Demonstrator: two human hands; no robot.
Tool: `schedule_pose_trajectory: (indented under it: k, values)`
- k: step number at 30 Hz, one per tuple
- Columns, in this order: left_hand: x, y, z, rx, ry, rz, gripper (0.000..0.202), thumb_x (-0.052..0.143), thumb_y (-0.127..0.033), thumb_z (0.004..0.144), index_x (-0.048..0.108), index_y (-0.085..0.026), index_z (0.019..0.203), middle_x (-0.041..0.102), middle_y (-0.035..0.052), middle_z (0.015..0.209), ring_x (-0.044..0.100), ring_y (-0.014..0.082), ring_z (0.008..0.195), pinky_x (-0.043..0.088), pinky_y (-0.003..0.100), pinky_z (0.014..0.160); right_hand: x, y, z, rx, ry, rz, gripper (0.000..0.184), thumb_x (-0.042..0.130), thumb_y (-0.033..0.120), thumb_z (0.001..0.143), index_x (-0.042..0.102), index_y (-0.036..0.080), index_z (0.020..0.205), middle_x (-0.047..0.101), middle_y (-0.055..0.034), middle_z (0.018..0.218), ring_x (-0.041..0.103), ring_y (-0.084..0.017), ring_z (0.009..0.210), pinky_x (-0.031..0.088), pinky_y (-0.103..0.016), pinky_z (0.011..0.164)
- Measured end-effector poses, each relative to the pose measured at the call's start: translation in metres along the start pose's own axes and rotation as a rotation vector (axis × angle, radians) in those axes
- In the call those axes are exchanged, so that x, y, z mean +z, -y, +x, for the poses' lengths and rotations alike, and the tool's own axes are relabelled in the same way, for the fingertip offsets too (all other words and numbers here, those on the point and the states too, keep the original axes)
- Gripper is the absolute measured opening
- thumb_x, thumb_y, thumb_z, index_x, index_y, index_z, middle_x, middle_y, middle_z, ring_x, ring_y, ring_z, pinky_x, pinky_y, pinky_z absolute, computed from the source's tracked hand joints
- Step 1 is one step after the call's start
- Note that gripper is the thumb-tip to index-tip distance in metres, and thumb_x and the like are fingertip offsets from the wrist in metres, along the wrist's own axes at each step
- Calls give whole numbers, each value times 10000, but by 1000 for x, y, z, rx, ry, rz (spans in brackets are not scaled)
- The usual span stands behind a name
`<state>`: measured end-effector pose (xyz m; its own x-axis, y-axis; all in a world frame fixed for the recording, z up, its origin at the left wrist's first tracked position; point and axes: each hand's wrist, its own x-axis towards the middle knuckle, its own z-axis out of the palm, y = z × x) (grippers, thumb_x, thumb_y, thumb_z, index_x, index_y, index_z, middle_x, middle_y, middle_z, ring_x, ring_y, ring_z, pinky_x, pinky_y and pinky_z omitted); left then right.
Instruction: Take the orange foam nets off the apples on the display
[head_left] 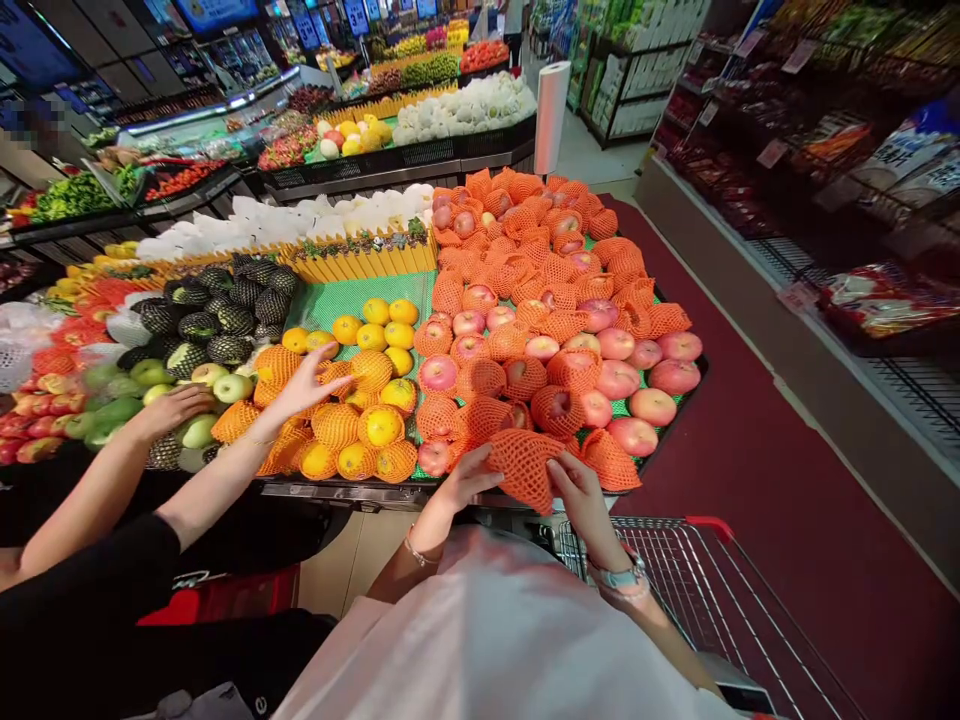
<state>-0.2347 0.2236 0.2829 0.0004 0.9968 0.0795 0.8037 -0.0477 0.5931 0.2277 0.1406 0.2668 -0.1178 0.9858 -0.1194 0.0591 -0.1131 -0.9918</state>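
Note:
My left hand (pixel 466 480) and my right hand (pixel 576 487) both grip an orange foam net sleeve (pixel 523 463) at the near edge of the apple display. I cannot tell whether fruit is inside it. Pink apples (pixel 616 378), some bare and some in orange nets, fill the stand just beyond my hands. Left of them lie yellow oranges (pixel 381 425), several in nets.
Another person's two arms reach in from the left, one hand (pixel 306 380) over the netted oranges, the other (pixel 174 405) on green fruit. A shopping cart (pixel 679 580) stands below my right hand. Shelves line the red aisle floor (pixel 765 470) on the right.

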Motion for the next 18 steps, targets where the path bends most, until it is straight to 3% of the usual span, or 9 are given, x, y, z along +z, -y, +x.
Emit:
schedule_pose_trajectory:
  k: [3, 6, 8, 10, 11, 13, 15, 18]
  values:
    - [12, -1, 32, 144, 75, 37, 877, 623, -603, 754, 375, -34, 1374, 427, 134, 1398, 395, 294, 1314, 298, 404, 1123, -2, 5, 2, -252, -63, -97, 261, 586, 365, 821, 611, 179, 641, 580, -30, 682, 515, -156, 646, 473, -286, 622]
    - [25, -24, 40, 67, 62, 21, 849, 745, -599, 600, 521, -41, 1200, 540, 156, 1236, 491, 297, 1188, 341, 408, 1099, 0, 5, 4, -332, 39, -118, 238, 525, 271, 829, 661, 193, 651, 624, -42, 734, 573, -181, 722, 494, -318, 702]
    - [42, -66, 21, -27, 48, -94, 785, 742, -604, 599, 542, -53, 1122, 568, 150, 1179, 507, 297, 1153, 343, 443, 1092, 5, -1, 4, -279, 149, -148, 195, 535, 247, 806, 699, 204, 710, 650, -42, 746, 603, -195, 762, 515, -341, 743]
    - [72, -124, -13, -13, 60, -305, 652, 591, -606, 784, 526, -47, 1113, 566, 127, 1173, 491, 280, 1180, 345, 489, 1075, 11, -13, 3, -232, 241, -183, 174, 549, 238, 776, 721, 217, 783, 665, -41, 754, 623, -207, 810, 527, -377, 813]
    - [91, -154, -33, 25, 104, -348, 589, 552, -593, 829, 540, -59, 1076, 580, 100, 1134, 518, 262, 1153, 386, 480, 1040, 14, -19, 3, -220, 280, -196, 194, 540, 236, 771, 726, 225, 824, 675, -46, 787, 629, -215, 865, 516, -404, 874]
    - [127, -205, -67, 91, 184, -419, 362, 469, -512, 914, 600, -182, 842, 628, 65, 1010, 593, 207, 1019, 492, 395, 944, 18, -33, 4, -213, 326, -213, 241, 509, 248, 777, 725, 240, 883, 685, -60, 875, 620, -228, 985, 466, -448, 983]
    - [151, -233, -88, 138, 237, -513, 386, 384, -463, 963, 597, -239, 733, 630, 45, 894, 623, 200, 944, 533, 382, 877, 17, -44, 8, -205, 290, -208, 233, 507, 289, 780, 718, 249, 870, 684, -72, 914, 606, -243, 1046, 447, -467, 1013]
    - [156, -240, -96, 110, 295, -634, 364, 373, -490, 961, 642, -291, 819, 620, 23, 796, 639, 209, 831, 552, 403, 820, 6, -54, 13, -190, 103, -189, 181, 554, 363, 758, 689, 252, 806, 681, -83, 938, 570, -278, 1125, 419, -505, 1036]
